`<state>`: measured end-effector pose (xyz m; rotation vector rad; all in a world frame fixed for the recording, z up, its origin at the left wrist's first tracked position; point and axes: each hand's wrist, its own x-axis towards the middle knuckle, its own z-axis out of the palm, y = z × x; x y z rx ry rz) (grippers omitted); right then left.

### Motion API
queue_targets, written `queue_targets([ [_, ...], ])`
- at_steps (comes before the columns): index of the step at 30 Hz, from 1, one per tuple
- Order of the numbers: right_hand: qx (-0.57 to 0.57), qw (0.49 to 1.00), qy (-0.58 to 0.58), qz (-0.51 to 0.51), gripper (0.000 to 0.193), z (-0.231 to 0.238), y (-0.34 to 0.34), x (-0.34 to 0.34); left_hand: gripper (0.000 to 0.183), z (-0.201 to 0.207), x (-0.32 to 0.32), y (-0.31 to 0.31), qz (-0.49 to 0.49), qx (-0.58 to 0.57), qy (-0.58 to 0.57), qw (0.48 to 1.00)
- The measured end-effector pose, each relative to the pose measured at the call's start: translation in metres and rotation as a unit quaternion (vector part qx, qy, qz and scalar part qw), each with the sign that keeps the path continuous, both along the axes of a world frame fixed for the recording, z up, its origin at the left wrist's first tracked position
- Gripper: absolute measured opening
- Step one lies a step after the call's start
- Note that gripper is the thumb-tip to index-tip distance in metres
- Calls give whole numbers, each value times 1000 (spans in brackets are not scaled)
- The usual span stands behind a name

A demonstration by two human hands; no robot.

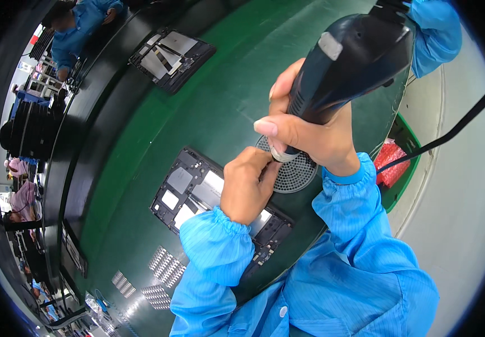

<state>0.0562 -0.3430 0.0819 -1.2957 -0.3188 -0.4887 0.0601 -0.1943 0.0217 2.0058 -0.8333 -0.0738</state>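
Note:
My right hand [321, 135] is wrapped round a large black electric screwdriver [349, 62], which slants down and left from its cord at the top. At its lower end is a pale collar [283, 154]. Against that collar my left hand [246, 185] is closed in a pinch; what its fingertips hold is hidden. Just beneath the tip lies a round grey plate full of small holes [298, 175]. An opened black electronic device [180, 180], with silver panels and circuit parts showing, lies on the green mat under my left wrist and sleeve.
A second opened device [172, 59] lies farther off on the green mat [136, 168]. Several patches of small metal parts [166, 267] sit at lower left. A green basket with a red bag [391, 163] stands at right, crossed by a black cable [445, 137]. Other people [79, 33] work beyond.

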Motion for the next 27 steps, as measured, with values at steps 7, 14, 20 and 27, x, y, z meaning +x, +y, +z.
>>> queue_targets([
  [7, -21, 999, 8, -48, 33, 7, -6, 9, 17, 8, -6, 0, 3, 83, -25, 996],
  [14, 19, 998, 52, -26, 23, -10, 9, 28, 25, 36, -20, 59, 80, 50, -73, 993],
  [20, -11, 998, 55, -30, 22, -21, 13, 36, 20, 44, -40, 128, 214, -15, -59, 975],
  [27, -15, 998, 57, -17, 20, -23, 12, 41, 13, 3, -79, 191, 395, -139, 93, 903],
])
